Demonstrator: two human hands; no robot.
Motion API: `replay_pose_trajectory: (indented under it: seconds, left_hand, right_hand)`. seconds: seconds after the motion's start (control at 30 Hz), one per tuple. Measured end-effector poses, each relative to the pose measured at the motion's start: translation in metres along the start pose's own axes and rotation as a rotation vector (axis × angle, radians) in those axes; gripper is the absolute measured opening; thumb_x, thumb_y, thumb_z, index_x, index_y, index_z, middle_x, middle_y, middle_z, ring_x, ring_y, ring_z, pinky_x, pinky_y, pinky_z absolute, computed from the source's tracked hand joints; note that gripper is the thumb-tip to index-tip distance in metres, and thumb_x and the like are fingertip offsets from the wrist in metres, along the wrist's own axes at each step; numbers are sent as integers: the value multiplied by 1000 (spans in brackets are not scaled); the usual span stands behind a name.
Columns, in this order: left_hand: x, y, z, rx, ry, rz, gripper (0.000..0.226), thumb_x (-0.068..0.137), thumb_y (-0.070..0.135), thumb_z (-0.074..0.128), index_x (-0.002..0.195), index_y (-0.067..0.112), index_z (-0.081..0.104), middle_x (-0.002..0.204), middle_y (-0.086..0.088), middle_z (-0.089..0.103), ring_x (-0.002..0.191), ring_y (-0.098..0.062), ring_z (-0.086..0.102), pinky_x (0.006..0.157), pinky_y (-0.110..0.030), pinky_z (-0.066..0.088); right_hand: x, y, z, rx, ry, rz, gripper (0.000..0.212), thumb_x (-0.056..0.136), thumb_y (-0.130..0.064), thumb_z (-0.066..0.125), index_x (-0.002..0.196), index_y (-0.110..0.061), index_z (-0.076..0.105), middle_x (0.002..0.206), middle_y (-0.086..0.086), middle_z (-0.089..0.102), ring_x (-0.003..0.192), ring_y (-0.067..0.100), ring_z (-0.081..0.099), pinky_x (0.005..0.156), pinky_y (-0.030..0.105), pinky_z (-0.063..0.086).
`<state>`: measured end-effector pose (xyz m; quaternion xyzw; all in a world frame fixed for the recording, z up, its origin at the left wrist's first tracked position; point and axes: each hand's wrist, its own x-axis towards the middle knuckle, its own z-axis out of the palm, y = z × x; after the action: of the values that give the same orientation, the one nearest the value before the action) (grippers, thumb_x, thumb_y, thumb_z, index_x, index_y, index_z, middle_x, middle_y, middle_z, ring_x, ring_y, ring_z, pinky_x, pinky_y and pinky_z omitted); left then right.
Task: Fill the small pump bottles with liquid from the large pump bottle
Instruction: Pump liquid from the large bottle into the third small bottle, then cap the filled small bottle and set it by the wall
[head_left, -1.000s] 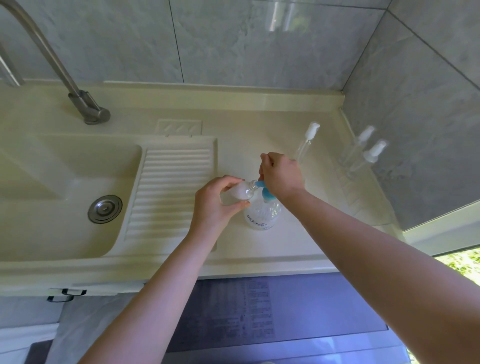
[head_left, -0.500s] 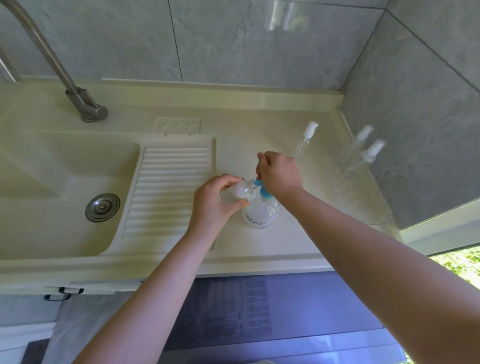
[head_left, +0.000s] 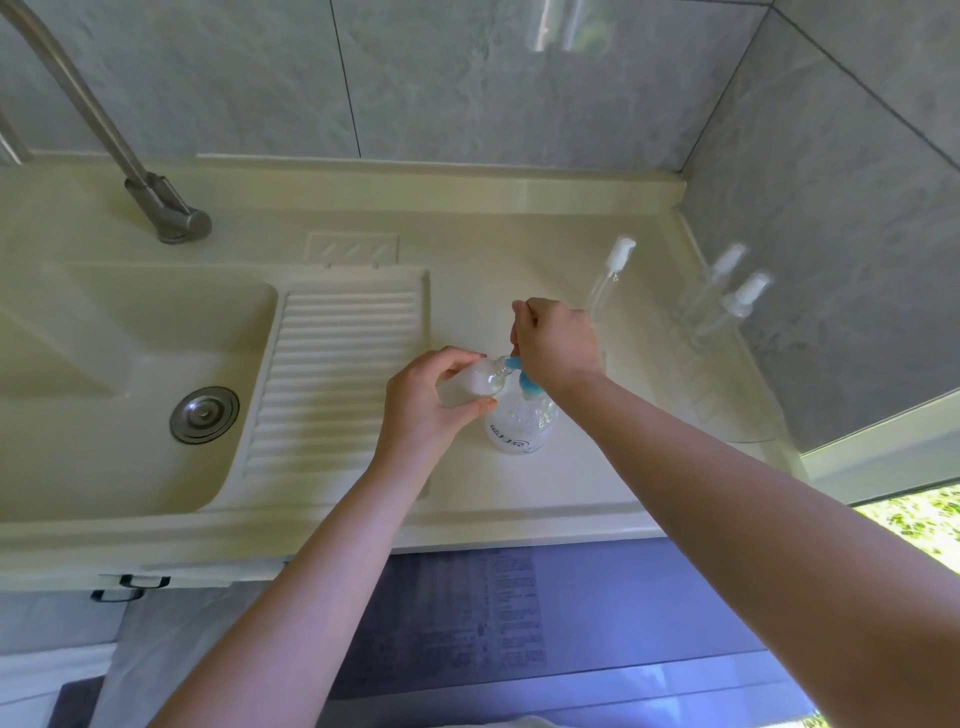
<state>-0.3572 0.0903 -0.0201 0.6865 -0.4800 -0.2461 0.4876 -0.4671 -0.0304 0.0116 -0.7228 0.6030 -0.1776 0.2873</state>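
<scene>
The large clear pump bottle (head_left: 521, 421) with a blue pump head (head_left: 523, 378) stands on the cream counter (head_left: 571, 483). My right hand (head_left: 558, 345) sits curled on top of the pump head. My left hand (head_left: 431, 400) grips a small clear bottle (head_left: 480, 382), tilted with its mouth at the blue spout. A small pump bottle with a white cap (head_left: 608, 283) stands just behind my right hand. Two more small pump bottles (head_left: 737, 299) stand by the right wall.
A sink basin with a metal drain (head_left: 204, 414) and a ribbed washboard (head_left: 337, 379) lie to the left. A steel faucet (head_left: 156, 202) rises at the back left. Grey tiled walls close the back and right sides.
Both hands and the bottles hold almost the same position; only the view has shifted slightly.
</scene>
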Motion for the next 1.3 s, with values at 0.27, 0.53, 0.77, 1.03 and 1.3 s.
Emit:
replay_pose_trajectory:
  seconds: [0.27, 0.53, 0.77, 1.03, 1.3]
  left_hand:
    - [0, 0, 0, 2, 8, 5, 43, 64, 11, 89, 101, 20, 71, 101, 16, 71, 93, 4, 60, 82, -2, 35]
    - [0, 0, 4, -9, -7, 11, 42, 64, 11, 88, 102, 20, 71, 101, 15, 71, 95, 0, 62, 84, -4, 37]
    - [-3, 4, 1, -7, -3, 31, 41, 64, 11, 88, 99, 24, 71, 97, 19, 70, 93, 0, 62, 83, -6, 39]
    - [-6, 6, -1, -12, 3, -54, 39, 67, 20, 89, 101, 28, 71, 96, 20, 70, 91, 4, 58, 73, -1, 35]
    - [-20, 2, 0, -104, -9, -153, 38, 68, 25, 88, 100, 32, 69, 99, 21, 70, 93, 1, 62, 78, -10, 43]
  right_hand:
    - [-1, -1, -8, 35, -36, 4, 40, 97, -31, 39, 76, -14, 68, 80, 2, 73, 80, 30, 68, 78, 37, 56]
    - [-6, -3, -7, -11, -22, -24, 41, 97, -36, 37, 74, -12, 62, 77, 6, 71, 77, 33, 67, 75, 39, 56]
    - [-12, 2, -19, 272, -37, 75, 43, 101, -29, 39, 69, -15, 64, 65, -5, 70, 80, 21, 69, 80, 29, 53]
    - [-5, -6, -34, 505, -75, 139, 40, 101, -29, 40, 77, -8, 65, 69, 8, 74, 68, 19, 73, 76, 31, 57]
    - [-16, 18, -57, 500, 78, 134, 26, 93, -20, 46, 86, -9, 67, 72, 2, 75, 74, 17, 73, 84, 38, 58]
